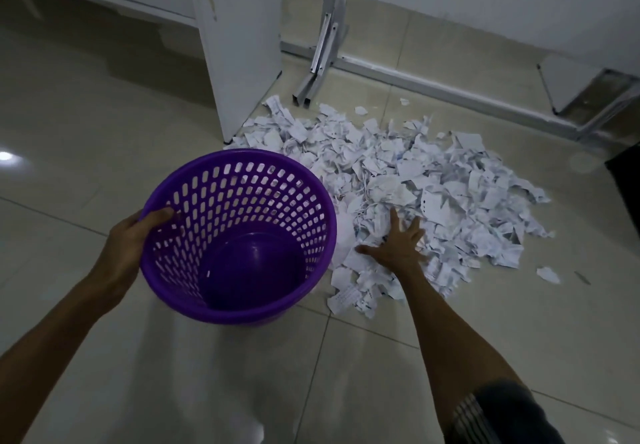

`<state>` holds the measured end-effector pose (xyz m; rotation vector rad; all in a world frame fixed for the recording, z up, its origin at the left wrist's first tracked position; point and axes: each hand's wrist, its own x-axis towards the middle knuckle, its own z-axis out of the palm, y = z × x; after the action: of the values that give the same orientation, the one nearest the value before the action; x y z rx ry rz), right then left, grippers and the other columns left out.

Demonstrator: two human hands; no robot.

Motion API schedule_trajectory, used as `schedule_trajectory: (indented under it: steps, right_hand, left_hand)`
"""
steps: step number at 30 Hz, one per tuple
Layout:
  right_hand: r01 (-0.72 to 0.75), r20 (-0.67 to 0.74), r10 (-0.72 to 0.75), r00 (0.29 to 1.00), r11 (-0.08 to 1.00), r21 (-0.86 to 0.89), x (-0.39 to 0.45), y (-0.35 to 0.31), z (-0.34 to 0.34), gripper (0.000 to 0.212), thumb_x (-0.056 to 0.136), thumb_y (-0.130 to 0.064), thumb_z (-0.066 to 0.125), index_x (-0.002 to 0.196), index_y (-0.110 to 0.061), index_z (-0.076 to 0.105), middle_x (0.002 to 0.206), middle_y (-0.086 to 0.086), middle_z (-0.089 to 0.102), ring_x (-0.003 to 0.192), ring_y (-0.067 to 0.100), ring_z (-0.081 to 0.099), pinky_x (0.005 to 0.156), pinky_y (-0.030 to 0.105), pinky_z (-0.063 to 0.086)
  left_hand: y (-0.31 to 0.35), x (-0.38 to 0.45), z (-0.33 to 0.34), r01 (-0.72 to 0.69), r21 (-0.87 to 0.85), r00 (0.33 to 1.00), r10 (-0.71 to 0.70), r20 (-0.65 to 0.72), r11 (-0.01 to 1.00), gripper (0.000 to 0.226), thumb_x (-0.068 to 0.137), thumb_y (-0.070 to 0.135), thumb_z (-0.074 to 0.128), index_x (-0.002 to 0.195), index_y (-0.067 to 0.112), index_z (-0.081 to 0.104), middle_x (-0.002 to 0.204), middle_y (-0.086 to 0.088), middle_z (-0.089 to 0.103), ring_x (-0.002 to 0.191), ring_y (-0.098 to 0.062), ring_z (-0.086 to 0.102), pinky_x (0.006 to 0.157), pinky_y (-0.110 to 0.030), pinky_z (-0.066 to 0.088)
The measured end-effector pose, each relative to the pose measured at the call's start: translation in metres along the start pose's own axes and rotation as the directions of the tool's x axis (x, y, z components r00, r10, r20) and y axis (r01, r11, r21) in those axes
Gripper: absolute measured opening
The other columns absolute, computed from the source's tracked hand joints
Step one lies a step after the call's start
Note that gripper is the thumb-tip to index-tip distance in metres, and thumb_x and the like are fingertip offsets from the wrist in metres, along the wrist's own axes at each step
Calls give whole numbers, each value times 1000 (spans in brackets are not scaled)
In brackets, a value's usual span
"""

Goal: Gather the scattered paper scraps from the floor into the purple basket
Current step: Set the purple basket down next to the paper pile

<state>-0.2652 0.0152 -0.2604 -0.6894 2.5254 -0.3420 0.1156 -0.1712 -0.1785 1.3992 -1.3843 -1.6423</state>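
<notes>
A: While your right hand (394, 248) lies flat on the paper scraps (415, 184), what are the fingers doing?

B: They are spread apart and straight, palm down, pressing on the near edge of the heap. You grip nothing with that hand.

A: And your left hand (138, 236)?

B: It is clamped on the rim of the purple basket (239, 308), thumb hooked over the inside, the other fingers hidden behind the outer wall. The basket is tipped toward you, so you look straight down to its solid round bottom.

A: What does the basket look like?

B: Bright purple plastic, round, tapering to the base, with rows of small oval holes in the wall and a smooth thick rim. No scraps show inside it.

A: Where does it sit against the paper?

B: Just left of the heap, its far right side overlapping the nearest scraps. Your right hand lies just beside that wall.

A: And the scraps themselves?

B: Torn white pieces, many crumpled, some with faint blue or grey print, one with a row of punched holes. They lie in a broad loose pile on the pale glossy floor tiles (86, 132), with a few stray bits apart on the right.

A: Beyond the pile?

B: A white cabinet panel (242, 45) stands at its far left edge, and a metal frame leg (322, 49) rises behind it along the wall.
</notes>
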Motion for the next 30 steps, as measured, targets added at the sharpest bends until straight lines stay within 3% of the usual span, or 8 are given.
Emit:
schedule_trajectory:
  steps: [4, 9, 13, 18, 24, 25, 28, 30]
  right_hand:
    - [32, 72, -33, 997, 999, 12, 7, 8, 21, 105, 76, -46, 80, 155, -28, 14, 160, 22, -14, 146, 49, -1, 110, 66, 22]
    - [163, -158, -170, 973, 985, -54, -5, 19, 30, 52, 89, -17, 67, 137, -8, 47, 136, 26, 43, 124, 40, 45, 97, 42, 41]
    - [234, -271, -234, 934, 972, -32, -11, 21, 9, 31, 88, -11, 67, 116, 2, 63, 113, 28, 62, 110, 40, 58, 88, 41, 43]
    - [198, -396, -132, 909, 972, 129, -26, 3, -19, 30, 90, -15, 69, 102, 12, 65, 100, 33, 67, 97, 45, 64, 81, 46, 48]
    - [270, -464, -111, 879, 917, 292, -61, -34, -50, 30, 89, -22, 71, 97, 7, 69, 92, 29, 69, 89, 41, 65, 68, 31, 36]
    - [301, -471, -136, 871, 906, 296, -65, -39, -55, 26, 89, -21, 71, 97, 4, 70, 91, 27, 70, 88, 40, 65, 68, 30, 36]
    - [363, -514, -160, 843, 874, 323, -81, -47, -77, 18, 91, -19, 68, 96, -2, 73, 91, 21, 71, 88, 37, 65, 67, 27, 35]
    - [372, -547, -125, 828, 852, 368, -92, -53, -94, 19, 92, -21, 68, 97, -4, 73, 92, 18, 71, 89, 35, 66, 68, 28, 38]
  left_hand:
    - [-1, 2, 1, -23, 38, 1000, 23, 1, 999, 26, 88, 38, 64, 106, 21, 70, 91, -2, 76, 72, -19, 72, 68, -36, 54]
    - [3, -1, 3, -59, 129, 998, 60, -8, 990, 27, 86, 42, 65, 104, 22, 70, 89, -1, 76, 72, -19, 73, 63, -32, 54]
    - [5, -6, 10, -47, 128, 997, 55, -56, 991, 31, 89, 48, 61, 101, 22, 71, 88, 0, 76, 78, -21, 73, 69, -34, 54]
    - [7, -19, 17, -57, 177, 994, 73, -85, 983, 57, 91, 66, 43, 108, 19, 71, 97, -3, 74, 88, -22, 70, 82, -39, 55]
    - [12, -34, 16, -122, 321, 967, 185, -176, 939, 56, 101, 53, 22, 108, 15, 63, 100, -4, 68, 89, -19, 64, 63, -26, 43]
    - [13, -34, 15, -140, 366, 958, 219, -185, 920, 53, 101, 51, 24, 114, 15, 61, 107, -5, 67, 94, -20, 63, 65, -26, 45]
    - [24, -36, 12, -229, 489, 919, 353, -176, 842, 55, 99, 51, 37, 140, 15, 45, 139, -10, 53, 124, -26, 52, 98, -41, 45]
    - [32, -38, 16, -308, 557, 883, 450, -134, 771, 57, 98, 51, 42, 143, 17, 41, 146, -8, 47, 131, -26, 46, 103, -44, 40]
